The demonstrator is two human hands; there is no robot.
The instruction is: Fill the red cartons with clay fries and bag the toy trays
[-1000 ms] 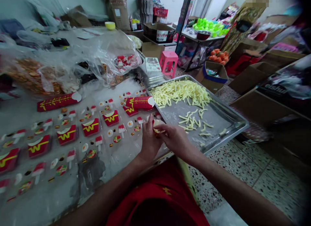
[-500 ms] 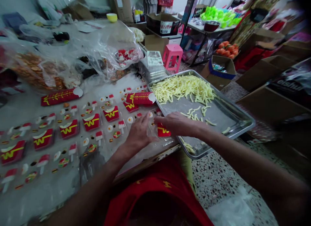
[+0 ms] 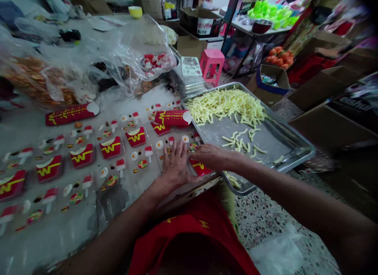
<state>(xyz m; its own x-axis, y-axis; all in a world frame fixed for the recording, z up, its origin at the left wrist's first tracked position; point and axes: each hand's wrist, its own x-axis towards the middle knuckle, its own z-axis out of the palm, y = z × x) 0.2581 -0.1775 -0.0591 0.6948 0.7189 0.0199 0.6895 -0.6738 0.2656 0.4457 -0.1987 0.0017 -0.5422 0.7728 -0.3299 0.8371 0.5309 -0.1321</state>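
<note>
My left hand (image 3: 175, 166) lies flat with fingers stretched over a clear plastic tray holding small toy foods, among them a white egg piece (image 3: 185, 139). Close beside it, my right hand (image 3: 210, 155) has its fingers bent together at the upper edge of a small red fries carton (image 3: 200, 168) with a yellow zigzag. The hand covers part of this carton, and its fingertips are partly hidden. To the left run rows of similar trays, each with a red carton (image 3: 136, 137), popsicle pieces (image 3: 148, 151) and round pizza-like pieces (image 3: 142, 164).
A metal tray (image 3: 265, 133) of pale toy fries (image 3: 227, 103) overhangs the table's right edge. Nested red cartons (image 3: 173, 117) lie beside it, another stack (image 3: 72, 112) farther left. Plastic bags (image 3: 118, 50) crowd the back. A pink stool (image 3: 212, 66) and cardboard boxes (image 3: 270, 84) stand beyond.
My left hand has come down flat onto the tray, its fingers now stretched forward. My right hand stays at the red fries carton. The view has shifted slightly.
</note>
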